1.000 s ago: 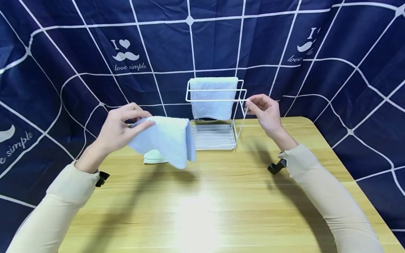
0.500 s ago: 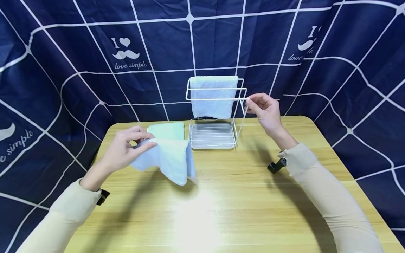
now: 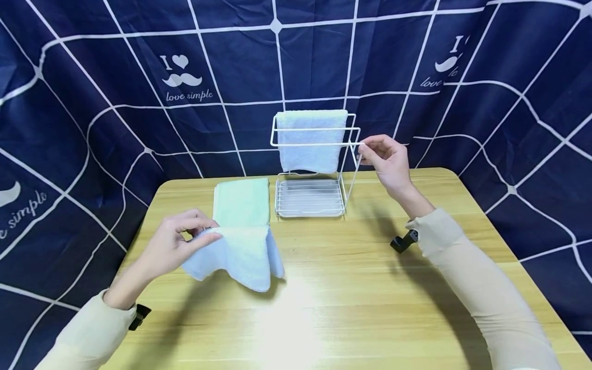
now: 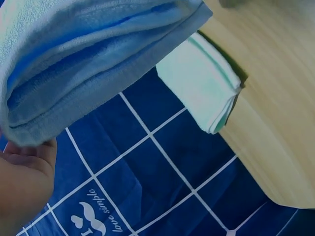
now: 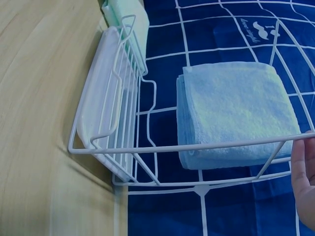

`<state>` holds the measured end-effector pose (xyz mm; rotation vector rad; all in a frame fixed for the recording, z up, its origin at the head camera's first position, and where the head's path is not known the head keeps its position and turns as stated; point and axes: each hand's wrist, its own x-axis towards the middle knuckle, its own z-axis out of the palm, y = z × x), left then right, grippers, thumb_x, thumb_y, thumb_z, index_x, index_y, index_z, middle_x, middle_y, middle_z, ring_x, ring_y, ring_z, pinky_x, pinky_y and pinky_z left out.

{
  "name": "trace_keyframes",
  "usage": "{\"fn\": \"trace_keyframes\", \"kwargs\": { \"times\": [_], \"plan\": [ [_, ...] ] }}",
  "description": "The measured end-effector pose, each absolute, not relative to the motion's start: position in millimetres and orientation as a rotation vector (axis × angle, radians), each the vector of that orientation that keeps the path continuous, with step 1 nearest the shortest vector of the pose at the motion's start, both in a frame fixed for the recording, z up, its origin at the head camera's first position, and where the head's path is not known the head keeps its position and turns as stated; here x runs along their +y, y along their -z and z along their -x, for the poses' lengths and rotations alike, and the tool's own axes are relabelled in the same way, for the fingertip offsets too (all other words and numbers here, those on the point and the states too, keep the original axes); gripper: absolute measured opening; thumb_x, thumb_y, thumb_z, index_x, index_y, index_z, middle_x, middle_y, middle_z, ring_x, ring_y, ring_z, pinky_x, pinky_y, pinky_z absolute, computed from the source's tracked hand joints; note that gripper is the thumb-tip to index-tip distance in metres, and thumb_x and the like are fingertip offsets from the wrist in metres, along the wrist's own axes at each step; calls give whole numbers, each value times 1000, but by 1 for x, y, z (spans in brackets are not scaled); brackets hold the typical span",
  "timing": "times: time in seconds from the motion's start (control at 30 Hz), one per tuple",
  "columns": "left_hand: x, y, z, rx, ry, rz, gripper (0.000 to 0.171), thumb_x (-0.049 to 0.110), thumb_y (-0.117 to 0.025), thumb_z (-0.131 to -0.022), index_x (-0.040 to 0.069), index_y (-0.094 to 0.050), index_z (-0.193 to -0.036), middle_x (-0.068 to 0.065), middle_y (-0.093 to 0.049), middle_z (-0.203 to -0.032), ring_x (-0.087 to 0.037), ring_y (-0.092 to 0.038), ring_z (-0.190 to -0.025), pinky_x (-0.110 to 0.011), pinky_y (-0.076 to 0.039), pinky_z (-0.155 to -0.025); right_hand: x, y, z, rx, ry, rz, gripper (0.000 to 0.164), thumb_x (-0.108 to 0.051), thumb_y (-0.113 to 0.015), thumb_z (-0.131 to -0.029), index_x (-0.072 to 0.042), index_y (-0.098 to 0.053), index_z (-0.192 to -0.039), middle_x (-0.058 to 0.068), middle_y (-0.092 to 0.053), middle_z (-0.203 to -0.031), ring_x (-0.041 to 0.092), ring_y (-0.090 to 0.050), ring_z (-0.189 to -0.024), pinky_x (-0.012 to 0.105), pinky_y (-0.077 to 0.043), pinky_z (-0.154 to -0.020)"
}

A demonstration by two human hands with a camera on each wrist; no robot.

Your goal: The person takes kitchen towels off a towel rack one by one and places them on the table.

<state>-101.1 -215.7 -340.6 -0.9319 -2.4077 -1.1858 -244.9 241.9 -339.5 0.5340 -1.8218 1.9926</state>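
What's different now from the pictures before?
The left hand moved back toward the person and carried the light blue towel along, so more of the green towel shows. Nothing was newly grabbed or let go. The right hand stayed pinching the white rack, and the hanging towel stayed on it.

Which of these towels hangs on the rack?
The light blue towel at the back of the white rack; the other blue one hangs from the left hand; the green one lies folded on the table.
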Motion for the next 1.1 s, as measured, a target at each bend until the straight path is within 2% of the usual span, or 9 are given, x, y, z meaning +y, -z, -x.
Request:
{"fn": "trace_keyframes", "kwargs": {
  "times": [0.1,0.33,0.7,0.93,1.1],
  "plan": [
    [-217,342,93,-2430,1199,915,22,-6,-84,-82,13,-81,-92,9,-66,-82,0,-56,-72,-15,-47,-65,242,339,244,-1817,-2005,-530,11,-1,-75,-95,-12,-77,-98,-4,-75,-83,8,-71,-71,22,-62,-69],
    [-219,346,75,-2427,1210,900,29,-8,-85,-80,17,-80,-93,6,-64,-82,-2,-56,-73,-17,-45,-64,241,339,244,-1812,-2009,-546,7,-8,-79,-94,-7,-76,-101,-2,-75,-85,10,-71,-72,22,-63,-69],
    [-226,339,53,-2514,1226,912,30,-5,-84,-83,22,-78,-95,9,-59,-79,-3,-54,-73,-21,-44,-61,241,338,243,-1820,-2010,-556,6,-2,-75,-96,-5,-76,-101,-2,-76,-86,11,-71,-74,22,-63,-70],
    [-229,335,51,-2667,1205,894,24,4,-82,-89,26,-78,-95,13,-62,-82,-2,-55,-74,-20,-45,-57,242,338,244,-1825,-1995,-558,14,4,-71,-96,-8,-77,-101,-5,-77,-86,10,-70,-74,21,-62,-69],
    [-229,340,60,-2800,1137,839,14,14,-80,-93,27,-78,-95,16,-67,-86,1,-56,-76,-21,-49,-62,242,338,244,-1821,-2006,-560,12,3,-72,-96,-8,-76,-101,-5,-77,-86,10,-71,-73,21,-62,-70]
  ]
}}
